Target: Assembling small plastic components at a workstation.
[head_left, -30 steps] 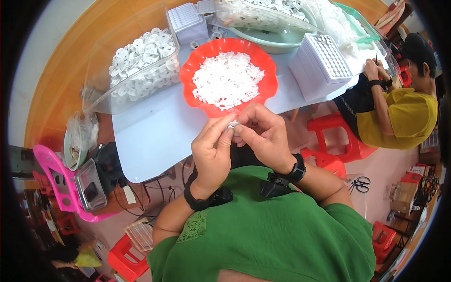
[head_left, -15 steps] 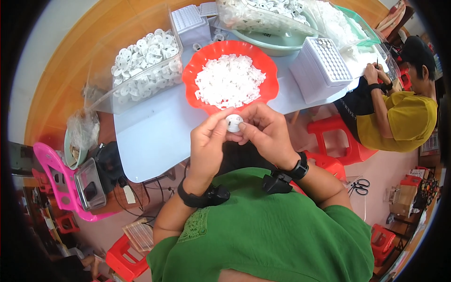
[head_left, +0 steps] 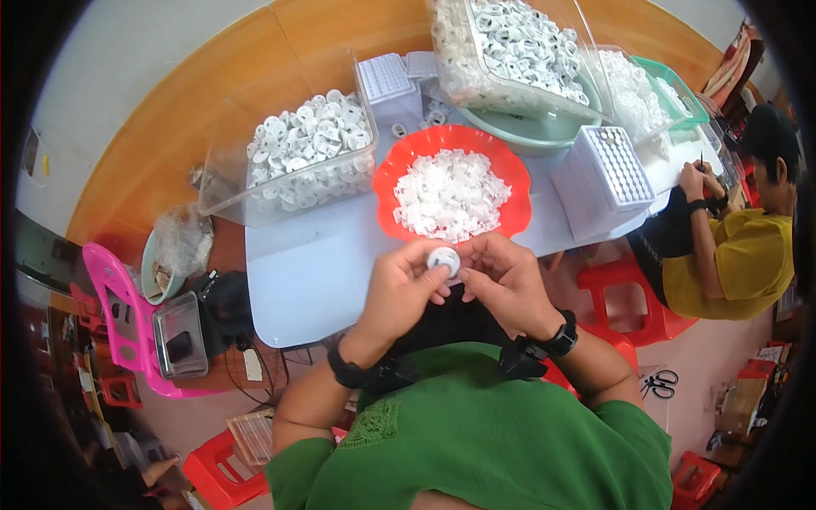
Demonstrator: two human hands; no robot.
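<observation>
Between the thumb and fingers of my left hand (head_left: 405,285) sits a small white round plastic disc (head_left: 443,261) with a little dark slot, its flat face tilted up. My right hand (head_left: 505,285) is close against the disc's right side, thumb and fingers drawn together; whether a small part lies in them is too fine to see. Just beyond both hands stands a red wavy-rimmed bowl (head_left: 520,201), heaped with small white translucent plastic pieces (head_left: 455,194).
On the light blue table (head_left: 299,293), a clear bin of white discs (head_left: 313,134) stands left. Another clear bin (head_left: 544,51) rests on a pale green basin (head_left: 510,127). White stacked trays (head_left: 599,183) are to the right, near a co-worker in a yellow shirt (head_left: 738,263).
My view has shifted, so the table and bowl appear farther right and lower. The disc has turned in my left hand, and my right thumb has come off its face.
</observation>
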